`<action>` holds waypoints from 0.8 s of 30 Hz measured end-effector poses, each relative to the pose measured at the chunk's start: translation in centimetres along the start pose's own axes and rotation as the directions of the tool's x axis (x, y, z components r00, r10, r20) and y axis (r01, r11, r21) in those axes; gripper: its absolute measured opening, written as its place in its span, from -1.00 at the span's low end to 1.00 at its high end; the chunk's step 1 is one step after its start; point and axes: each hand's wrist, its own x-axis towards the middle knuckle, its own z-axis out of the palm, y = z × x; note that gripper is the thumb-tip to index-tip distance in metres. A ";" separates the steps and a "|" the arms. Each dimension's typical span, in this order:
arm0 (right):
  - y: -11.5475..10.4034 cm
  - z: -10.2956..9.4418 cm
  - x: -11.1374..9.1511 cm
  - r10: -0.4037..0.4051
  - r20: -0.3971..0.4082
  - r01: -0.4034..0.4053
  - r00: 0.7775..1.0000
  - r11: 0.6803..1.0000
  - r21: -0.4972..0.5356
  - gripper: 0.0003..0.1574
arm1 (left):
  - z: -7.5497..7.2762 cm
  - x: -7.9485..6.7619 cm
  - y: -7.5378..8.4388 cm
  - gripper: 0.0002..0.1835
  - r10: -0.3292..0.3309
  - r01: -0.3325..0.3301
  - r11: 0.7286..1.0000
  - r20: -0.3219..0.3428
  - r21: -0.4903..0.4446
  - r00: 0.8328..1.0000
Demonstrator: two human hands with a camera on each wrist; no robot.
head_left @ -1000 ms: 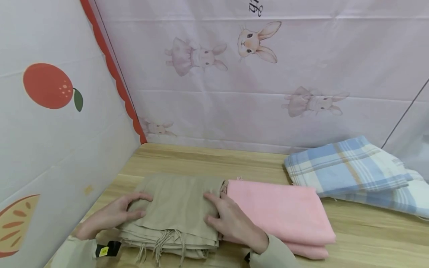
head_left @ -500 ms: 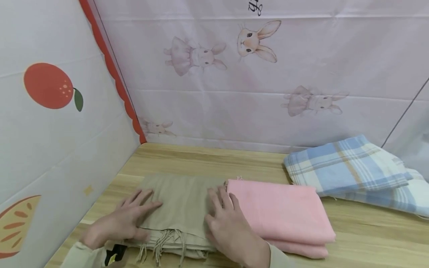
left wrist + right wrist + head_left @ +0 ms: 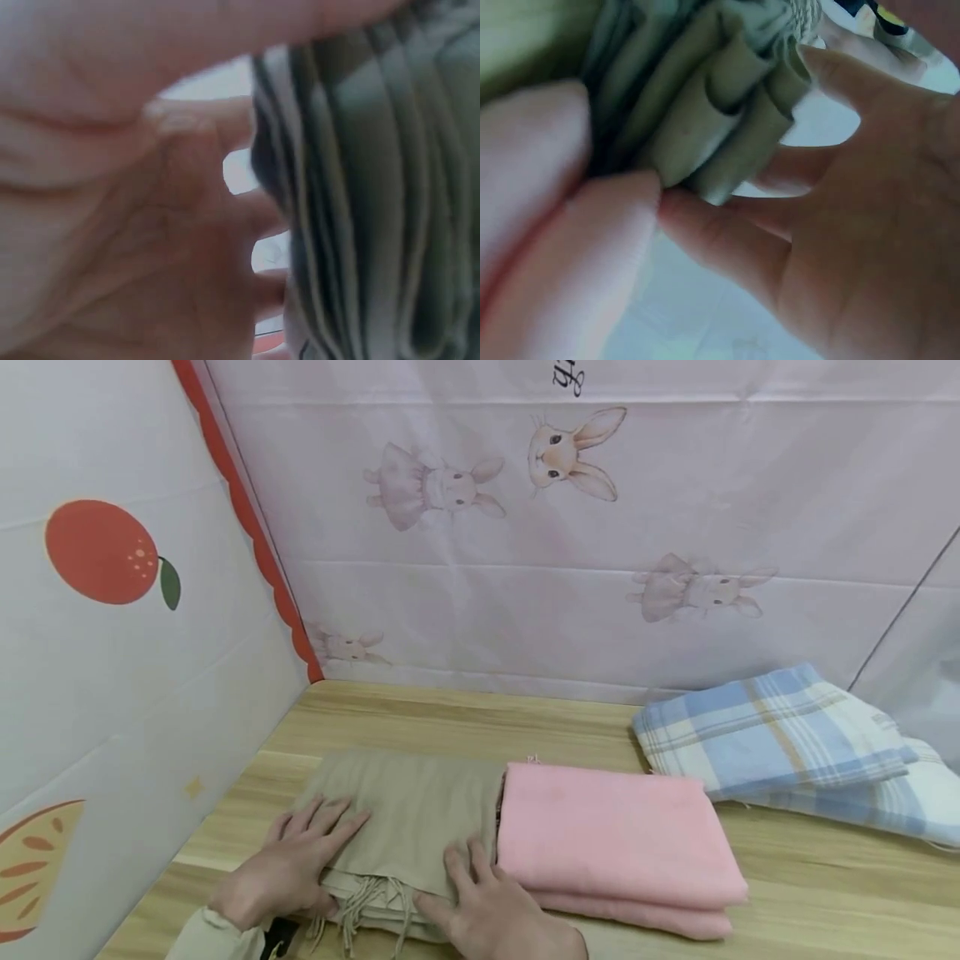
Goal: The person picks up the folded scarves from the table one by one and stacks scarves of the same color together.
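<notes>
A folded beige fringed scarf [image 3: 420, 818] lies on the table in the head view, its fringe hanging at the near edge. My left hand [image 3: 288, 864] rests on its near left corner, fingers spread over the top. In the left wrist view the scarf's stacked layers [image 3: 367, 195] stand beside the palm. My right hand [image 3: 495, 906] touches the near right corner, fingers extended on top and thumb towards the fringe. The right wrist view shows its rolled fold edges [image 3: 697, 127] against those fingers. Right beside the scarf is a folded pink cloth [image 3: 607, 835].
Blue-and-white plaid cloths [image 3: 772, 735] lie overlapped at the back right of the wooden table [image 3: 465, 718]. A rabbit-print sheet [image 3: 465, 610] covers the back wall. On the left, a fruit-print sheet [image 3: 150, 693] bounds the table.
Both hands have come off the scarf's left and right sides onto its near corners. The right hand moved nearer and to the left; the left hand moved slightly right. The scarf stays in place.
</notes>
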 end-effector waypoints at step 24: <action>0.7 -1.0 3.2 0.030 0.045 -0.036 0.999 0.989 0.141 -0.19 | 1.0 1.2 -1.8 0.01 0.012 0.016 0.990 -0.202 0.140 0.979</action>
